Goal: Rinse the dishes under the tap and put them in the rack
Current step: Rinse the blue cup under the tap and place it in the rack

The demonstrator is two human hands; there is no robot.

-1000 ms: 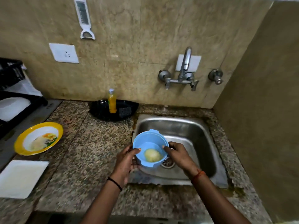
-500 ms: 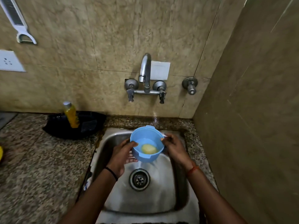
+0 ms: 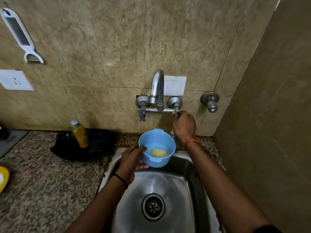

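Observation:
A small blue plastic bowl with a yellowish lump of food and a little liquid in it hangs over the back of the steel sink, below the tap spout. My left hand grips the bowl at its left rim and underside. My right hand is raised to the wall and its fingers are curled round the tap's right handle. No water is seen running from the spout.
A black tray with a yellow bottle stands on the granite counter left of the sink. A yellow plate edge shows at far left. A second valve sits right of the tap, close to the side wall.
My right hand has let go of the bowl and risen to the tap's right handle. My left hand now holds the bowl alone, a little higher and nearer the wall.

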